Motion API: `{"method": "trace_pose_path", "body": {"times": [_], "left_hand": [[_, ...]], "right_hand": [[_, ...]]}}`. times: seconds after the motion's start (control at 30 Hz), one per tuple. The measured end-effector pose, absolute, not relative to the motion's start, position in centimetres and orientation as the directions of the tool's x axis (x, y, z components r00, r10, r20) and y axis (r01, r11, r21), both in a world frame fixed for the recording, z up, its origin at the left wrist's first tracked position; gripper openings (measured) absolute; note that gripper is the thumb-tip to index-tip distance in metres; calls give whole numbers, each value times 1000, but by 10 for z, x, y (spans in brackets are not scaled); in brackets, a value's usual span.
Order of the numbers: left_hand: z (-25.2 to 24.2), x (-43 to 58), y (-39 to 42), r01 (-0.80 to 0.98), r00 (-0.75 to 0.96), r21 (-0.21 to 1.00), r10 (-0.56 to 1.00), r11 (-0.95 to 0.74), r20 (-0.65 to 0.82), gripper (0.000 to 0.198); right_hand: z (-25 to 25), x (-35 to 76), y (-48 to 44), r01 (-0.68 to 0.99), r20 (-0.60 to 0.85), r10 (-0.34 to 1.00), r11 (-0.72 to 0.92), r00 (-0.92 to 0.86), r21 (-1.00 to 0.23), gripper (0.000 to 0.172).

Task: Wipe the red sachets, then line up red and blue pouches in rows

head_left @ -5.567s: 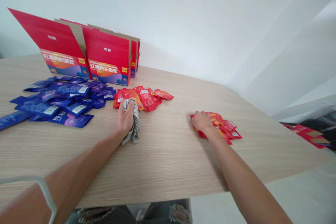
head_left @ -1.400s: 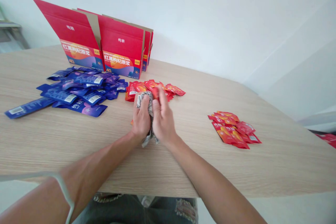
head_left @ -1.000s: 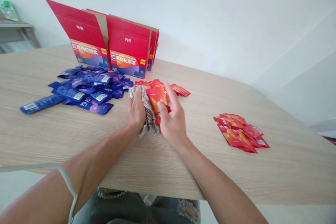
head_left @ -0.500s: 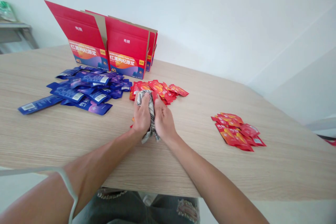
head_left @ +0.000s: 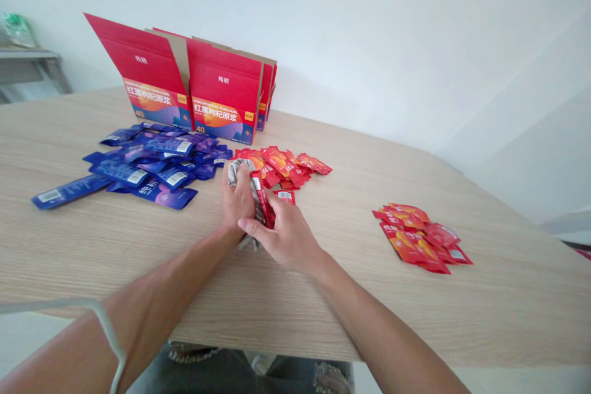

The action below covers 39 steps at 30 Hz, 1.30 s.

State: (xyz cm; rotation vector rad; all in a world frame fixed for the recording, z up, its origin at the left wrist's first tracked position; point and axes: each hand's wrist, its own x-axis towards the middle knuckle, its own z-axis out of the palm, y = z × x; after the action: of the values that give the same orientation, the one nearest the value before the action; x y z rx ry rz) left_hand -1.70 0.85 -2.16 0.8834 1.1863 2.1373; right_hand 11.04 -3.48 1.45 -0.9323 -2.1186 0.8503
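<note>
My left hand (head_left: pixel 235 204) is closed around a crumpled grey-and-white striped cloth (head_left: pixel 239 169); folds of it show below the palm too. Upright against the cloth stands a red sachet (head_left: pixel 263 198), gripped by my right hand (head_left: pixel 292 235), whose thumb reaches across to the left wrist. Just beyond the right fingers shows another red sachet (head_left: pixel 285 196) with a barcode; I cannot tell whether it is held or lies on the table. Behind both hands is a loose pile of red sachets (head_left: pixel 289 163).
A heap of blue sachets (head_left: pixel 159 160) lies on the table (head_left: pixel 184 277) to the left. Red open-flapped cartons (head_left: pixel 226 86) stand behind it near the wall. At the right lies a smaller group of red sachets (head_left: pixel 413 237). A pale cord (head_left: pixel 99 320) crosses my left forearm.
My right hand has turned and come lower, its thumb now across the left wrist. A red sachet has come into view between the hands, and my left hand has shifted slightly left.
</note>
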Motion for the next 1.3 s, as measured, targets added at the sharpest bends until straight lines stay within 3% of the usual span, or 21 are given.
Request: {"method": "trace_pose_path", "body": {"times": [0.13,0.27,0.4,0.47,0.57,0.67,0.8,1.0,1.13,1.3], "left_hand": [[-15,-29,14,-138,-671,878,695,-458,257,35],[-15,-37,19,-71,-744,922,636,-381,205,37],[-21,-35,22,-32,-731,940,649,-339,210,33],[-23,-33,22,-37,-711,945,673,-325,204,30],[-22,-32,21,-90,-692,945,702,-316,168,28],[-22,-33,19,-113,-687,942,710,-314,154,29],[-26,-35,22,-105,-655,949,739,-297,159,30],[-31,-31,27,-97,-660,950,734,-297,162,29],[-31,-26,27,-109,-653,945,739,-308,166,26],[-34,-23,27,-57,-656,938,721,-341,222,29]], "right_hand": [[21,119,-31,285,235,783,461,-576,-841,14],[25,125,-9,52,97,909,129,-406,-990,20],[27,121,28,125,-77,933,-35,-352,-992,16],[28,114,49,140,-73,932,-24,-355,-990,18],[32,109,75,266,93,961,163,-259,-950,20],[30,119,85,547,257,945,326,-201,-771,7],[16,163,79,745,291,930,356,-224,-564,20],[4,301,83,843,309,944,258,-115,-472,25],[0,380,91,845,331,941,229,-66,-483,23],[-20,409,91,823,349,933,267,-90,-502,34]]}}
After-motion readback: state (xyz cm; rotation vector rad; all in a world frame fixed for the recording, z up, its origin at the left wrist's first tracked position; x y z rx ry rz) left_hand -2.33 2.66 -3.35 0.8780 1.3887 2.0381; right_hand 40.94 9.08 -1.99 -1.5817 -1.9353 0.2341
